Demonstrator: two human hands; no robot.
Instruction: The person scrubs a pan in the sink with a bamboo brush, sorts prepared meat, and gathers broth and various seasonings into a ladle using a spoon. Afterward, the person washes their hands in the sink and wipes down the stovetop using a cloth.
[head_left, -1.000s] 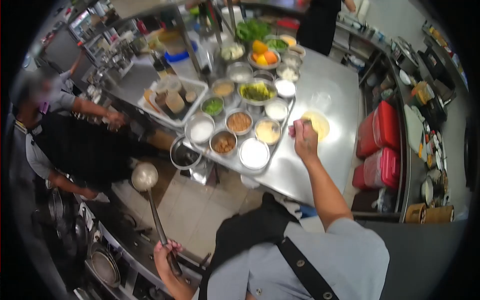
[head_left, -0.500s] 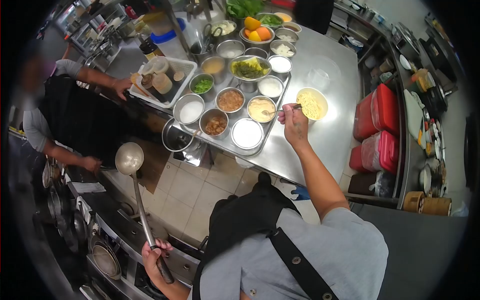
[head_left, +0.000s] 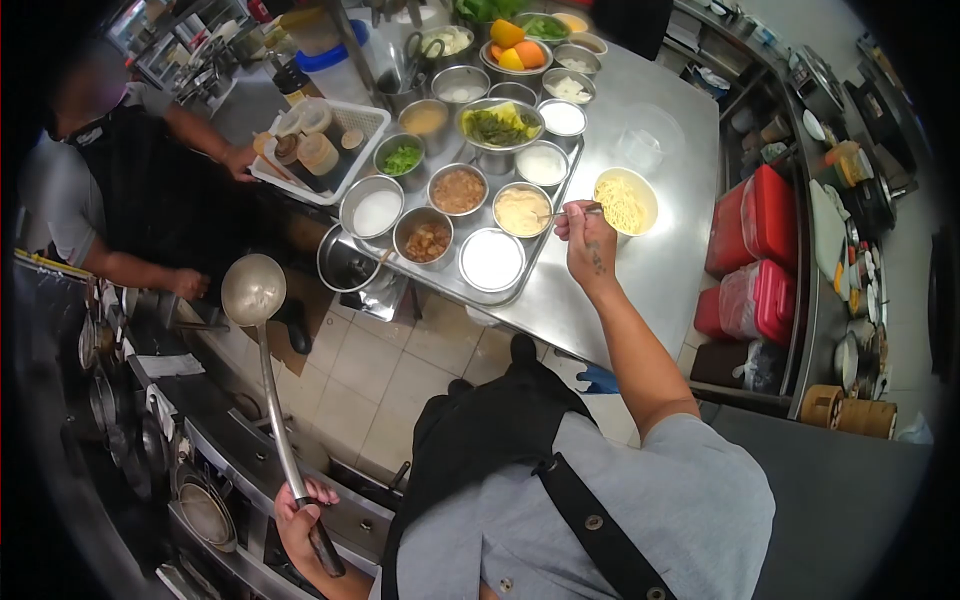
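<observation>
My left hand [head_left: 306, 518] is wrapped round the dark handle of a large metal ladle [head_left: 254, 288], whose bowl points away from me over the floor. My right hand [head_left: 588, 238] pinches a small metal spoon [head_left: 557, 213]. The spoon's tip is at a metal tub of pale yellow paste [head_left: 521, 208], at the edge of a metal tray [head_left: 528, 283]. Just beyond my right hand stands a white bowl of noodles [head_left: 626, 202]. Near the paste are a tub of white powder or cream [head_left: 491, 259] and two tubs of brown filling [head_left: 458, 189].
Another person [head_left: 130, 200] stands at the left, one hand by a white basket of bottles [head_left: 350, 155]. Red bins [head_left: 752, 220] sit under the right shelf. A stove counter with pans [head_left: 205, 515] runs along the lower left. A clear container [head_left: 642, 150] stands behind the noodles.
The spoon's tip has shifted slightly right within the paste tub. My left hand and the ladle have moved a little left. The other person has shifted slightly.
</observation>
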